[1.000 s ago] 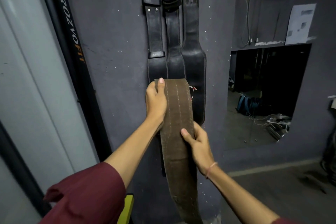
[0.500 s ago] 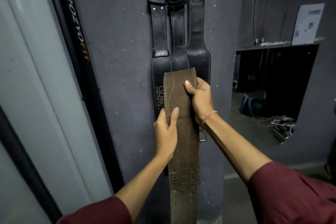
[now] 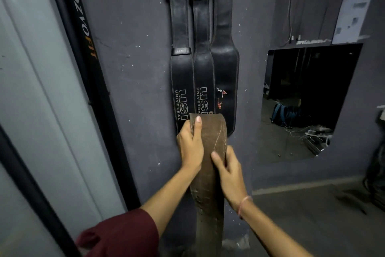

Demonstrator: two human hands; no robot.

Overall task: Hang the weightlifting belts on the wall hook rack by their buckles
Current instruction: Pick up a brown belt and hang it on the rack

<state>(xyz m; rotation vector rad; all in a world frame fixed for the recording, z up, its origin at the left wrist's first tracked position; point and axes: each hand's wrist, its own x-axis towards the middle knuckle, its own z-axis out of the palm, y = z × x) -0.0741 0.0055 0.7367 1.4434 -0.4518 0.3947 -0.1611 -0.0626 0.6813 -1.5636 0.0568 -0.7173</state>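
Both hands' grip: brown belt [image 3: 210,165].

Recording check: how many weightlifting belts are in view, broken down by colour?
Black leather belts hanging on the wall: 3 (left USI belt, middle USI belt, right belt with red logo)
Brown suede belt, held by left hand and right hand: 1
Total: 4

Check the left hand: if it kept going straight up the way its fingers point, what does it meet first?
Probably the left black belt with USI lettering, hanging just above the left hand, which grips the brown belt. Depth is unclear, so it might slide in front of it.
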